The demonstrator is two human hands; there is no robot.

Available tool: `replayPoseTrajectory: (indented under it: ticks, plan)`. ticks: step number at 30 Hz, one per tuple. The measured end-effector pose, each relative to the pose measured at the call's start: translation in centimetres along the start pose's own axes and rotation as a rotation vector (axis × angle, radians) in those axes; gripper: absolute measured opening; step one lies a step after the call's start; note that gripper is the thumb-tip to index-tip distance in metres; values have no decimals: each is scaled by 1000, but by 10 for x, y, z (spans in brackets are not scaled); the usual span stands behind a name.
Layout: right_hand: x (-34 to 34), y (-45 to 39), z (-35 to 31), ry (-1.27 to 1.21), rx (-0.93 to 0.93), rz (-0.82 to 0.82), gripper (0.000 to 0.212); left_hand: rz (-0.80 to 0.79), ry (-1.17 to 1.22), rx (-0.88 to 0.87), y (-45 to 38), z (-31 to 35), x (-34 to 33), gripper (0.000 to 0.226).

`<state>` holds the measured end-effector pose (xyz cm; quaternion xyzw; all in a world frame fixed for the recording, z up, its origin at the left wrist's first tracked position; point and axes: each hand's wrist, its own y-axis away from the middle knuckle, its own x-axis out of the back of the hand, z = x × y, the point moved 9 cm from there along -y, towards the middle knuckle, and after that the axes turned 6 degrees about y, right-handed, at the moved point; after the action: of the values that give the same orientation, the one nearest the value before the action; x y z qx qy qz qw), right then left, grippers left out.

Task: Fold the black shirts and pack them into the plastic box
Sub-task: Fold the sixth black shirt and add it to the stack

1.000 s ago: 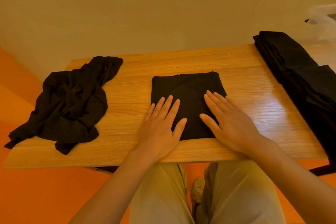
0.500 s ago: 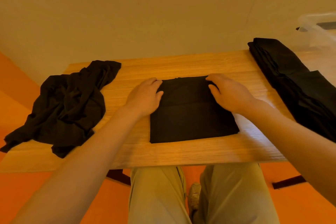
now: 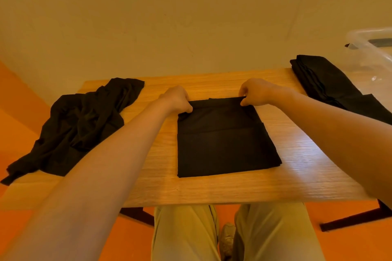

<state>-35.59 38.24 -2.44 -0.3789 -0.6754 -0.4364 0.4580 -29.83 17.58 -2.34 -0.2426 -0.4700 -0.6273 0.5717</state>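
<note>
**Both hands pinch the far edge of the folded shirt**

A black shirt (image 3: 224,142), folded into a near-square block, lies flat in the middle of the wooden tabletop (image 3: 297,161), its near edge close to the tabletop's near edge. The cloth is plain, matte and dark, with a faint horizontal seam line across its upper half where a layer overlaps. Its far edge is lifted slightly into a thin raised band between the two hands.

The left hand (image 3: 177,99) grips the far left corner of the shirt, fingers curled over the cloth with the thumb tucked beneath the edge. The right hand (image 3: 255,92) pinches the far right corner, thumb and forefinger clamped together on the hem and the other fingers curled in.

At the tabletop's left edge a crumpled black shirt (image 3: 78,125) lies in a loose heap, part of it drooping over the near left corner. Along the right edge a stack of folded black shirts (image 3: 331,85) runs from the far right corner toward the near side. Just beyond that stack, past the far right corner, stands the clear plastic box (image 3: 375,57), only partly in view.
</note>
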Motion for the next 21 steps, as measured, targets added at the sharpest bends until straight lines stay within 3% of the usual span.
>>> replayPoseTrajectory:
  ticks: [7, 12, 18, 21]
  plan:
    - [9, 10, 0, 49, 55, 120, 10, 191, -75, -100, 13, 4, 9, 11]
    - [28, 52, 1, -103, 170, 336, 18, 402, 63, -338, 48, 5, 28, 18]
    - [30, 131, -5, -134, 411, 531, 19, 445, 141, -630, 119, 17, 23, 27]
    - [14, 159, -3, -125, 475, 543, 20, 351, 297, -575, 144, 7, 2, 30]
